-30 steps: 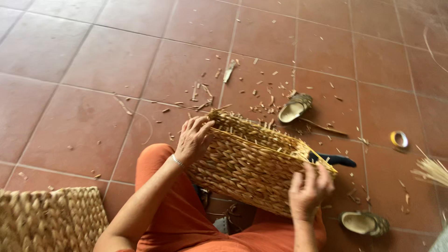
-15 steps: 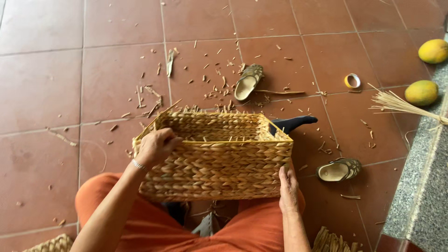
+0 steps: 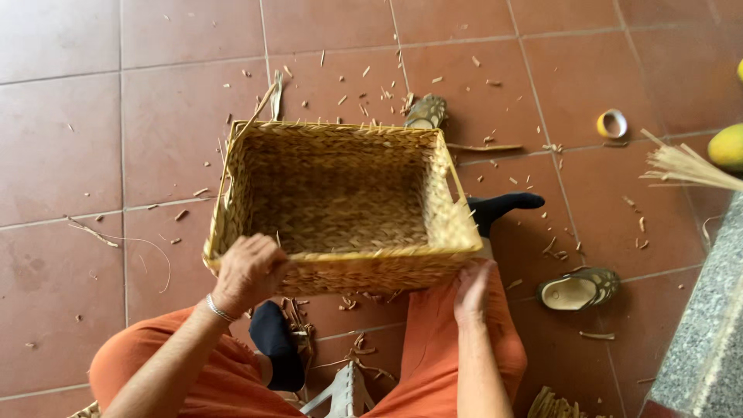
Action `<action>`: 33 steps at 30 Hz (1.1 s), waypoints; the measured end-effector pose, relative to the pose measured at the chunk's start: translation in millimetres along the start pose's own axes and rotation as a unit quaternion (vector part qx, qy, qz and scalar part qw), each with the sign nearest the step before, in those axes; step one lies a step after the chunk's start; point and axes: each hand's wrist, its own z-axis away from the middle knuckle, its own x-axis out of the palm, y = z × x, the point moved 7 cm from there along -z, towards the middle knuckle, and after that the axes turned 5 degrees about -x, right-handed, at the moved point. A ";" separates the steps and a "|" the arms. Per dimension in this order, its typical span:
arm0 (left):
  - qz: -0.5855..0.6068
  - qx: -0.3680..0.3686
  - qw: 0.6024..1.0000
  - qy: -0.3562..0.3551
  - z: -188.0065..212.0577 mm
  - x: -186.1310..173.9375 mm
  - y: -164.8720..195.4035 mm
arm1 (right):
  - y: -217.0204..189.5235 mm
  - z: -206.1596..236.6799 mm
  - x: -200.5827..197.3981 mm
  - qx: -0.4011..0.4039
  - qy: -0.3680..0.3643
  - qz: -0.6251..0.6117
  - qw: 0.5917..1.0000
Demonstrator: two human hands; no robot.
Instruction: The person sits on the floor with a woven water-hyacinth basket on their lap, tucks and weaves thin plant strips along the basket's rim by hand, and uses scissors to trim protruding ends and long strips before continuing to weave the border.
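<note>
A rectangular woven straw basket (image 3: 433,186) rests open side up across my orange-trousered knees. Its inside is empty. My left hand (image 3: 249,272) grips the near rim at the left corner, fingers curled over the edge. My right hand (image 3: 472,290) presses flat against the outer near wall at the right corner. A bracelet sits on my left wrist.
Red floor tiles carry scattered straw scraps. Two sandals (image 3: 578,289) (image 3: 426,112) lie right of and behind the basket. A tape roll (image 3: 612,124), a straw bundle (image 3: 685,166), a yellow-green fruit (image 3: 728,147) and a grey stone ledge (image 3: 708,333) are at right. My dark-socked foot (image 3: 503,207) sticks out right of the basket.
The basket has tipped from its side view to opening upward, and sits closer to me. My left hand slid to the near rim; my right hand stays at the right corner.
</note>
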 end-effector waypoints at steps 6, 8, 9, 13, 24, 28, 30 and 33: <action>-0.014 -0.015 0.991 -0.131 72.0 108.7 -58.6 | 73.5 -41.2 -17.9 0.059 0.000 0.177 0.982; -0.031 -0.041 0.987 -0.150 75.6 121.6 -67.4 | 84.8 -47.3 -22.9 0.067 0.009 0.166 0.984; -0.015 -0.055 0.984 -0.167 73.5 123.2 -69.9 | 87.4 -49.4 -25.1 0.070 0.015 0.161 0.984; 0.087 -0.094 0.983 -0.129 54.4 92.8 -80.4 | 83.5 -57.0 -28.8 0.028 0.029 0.125 0.991; 0.205 -0.541 0.808 0.112 90.0 88.8 -226.2 | 78.7 -66.2 -1.3 -0.014 -0.022 0.110 0.994; 0.148 -0.555 0.819 0.015 91.0 110.5 -230.0 | 77.1 -63.8 23.8 -0.016 -0.074 0.103 0.992; 0.147 -0.547 0.824 0.007 88.7 114.9 -228.1 | 76.3 -59.9 29.2 -0.021 -0.085 0.109 0.990; 0.067 -0.555 0.828 -0.040 94.1 121.6 -231.4 | 77.7 -58.5 32.4 -0.024 -0.092 0.131 0.987</action>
